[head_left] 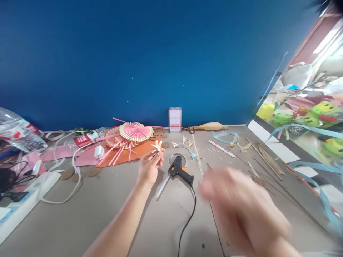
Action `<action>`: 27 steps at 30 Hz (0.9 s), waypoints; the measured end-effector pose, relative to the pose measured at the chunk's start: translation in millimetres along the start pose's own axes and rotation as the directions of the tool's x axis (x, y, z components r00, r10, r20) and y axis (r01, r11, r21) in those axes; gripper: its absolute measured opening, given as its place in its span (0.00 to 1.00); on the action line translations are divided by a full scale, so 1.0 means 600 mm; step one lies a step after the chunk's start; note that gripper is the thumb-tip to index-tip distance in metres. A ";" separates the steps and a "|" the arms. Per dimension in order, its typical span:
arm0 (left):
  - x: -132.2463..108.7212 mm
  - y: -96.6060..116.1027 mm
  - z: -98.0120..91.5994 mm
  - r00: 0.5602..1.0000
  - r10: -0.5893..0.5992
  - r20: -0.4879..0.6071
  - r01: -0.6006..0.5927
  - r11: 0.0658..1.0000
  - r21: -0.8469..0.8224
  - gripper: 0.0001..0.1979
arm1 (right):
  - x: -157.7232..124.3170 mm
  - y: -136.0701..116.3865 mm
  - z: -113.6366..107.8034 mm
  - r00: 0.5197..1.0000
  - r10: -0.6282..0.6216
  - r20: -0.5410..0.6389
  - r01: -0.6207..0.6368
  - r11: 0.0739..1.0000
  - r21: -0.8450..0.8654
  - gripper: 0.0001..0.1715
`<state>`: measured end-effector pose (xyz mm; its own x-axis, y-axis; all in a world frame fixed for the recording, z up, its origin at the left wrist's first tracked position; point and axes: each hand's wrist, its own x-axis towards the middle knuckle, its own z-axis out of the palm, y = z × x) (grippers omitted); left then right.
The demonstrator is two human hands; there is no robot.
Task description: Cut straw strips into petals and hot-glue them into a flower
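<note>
My left hand [150, 162] pinches a small pale cream flower [157, 146] with narrow spread petals, holding it upright above the table. My right hand [238, 200] is raised close to the camera at the right and smeared by motion; whether its fingers hold anything does not show. Between the two hands a black hot glue gun [180, 170] lies on the table, a clear glue stick [163, 187] jutting from it and its cord running toward me. Just beyond it are more cream flowers [184, 142] on a stem wrapped in light blue.
Pink and green paper fans [136, 132] lie on orange paper [146, 149] at the left. A white power strip [29, 203], a cable and plastic bottles stand further left. A white pen [222, 149], blue ribbon [225, 135], dried husks and thin wires [292, 198] lie right. A blue wall [150, 64] rises behind.
</note>
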<state>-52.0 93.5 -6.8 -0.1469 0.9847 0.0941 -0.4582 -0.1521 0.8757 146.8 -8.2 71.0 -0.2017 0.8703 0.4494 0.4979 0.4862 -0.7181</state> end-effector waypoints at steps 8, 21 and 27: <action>-0.022 0.020 0.022 0.966 -0.228 0.124 0.252 0.942 -0.224 0.08 | 0.113 0.086 0.064 0.951 0.304 0.058 -0.308 0.906 0.290 0.11; -0.039 0.009 0.029 0.918 -0.279 0.283 0.303 0.952 -0.046 0.09 | 0.083 0.078 0.134 0.908 0.296 0.296 -0.416 0.553 0.722 0.12; -0.045 0.003 0.036 0.930 -0.269 0.250 0.269 0.962 0.036 0.10 | 0.081 0.080 0.125 0.894 0.297 0.336 -0.444 0.486 0.753 0.12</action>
<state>-30.1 68.7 2.5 0.2055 0.9782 -0.0302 -0.4492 0.1217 0.8851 97.8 63.2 18.7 -0.3158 0.9488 0.0097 -0.3034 -0.0912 -0.9485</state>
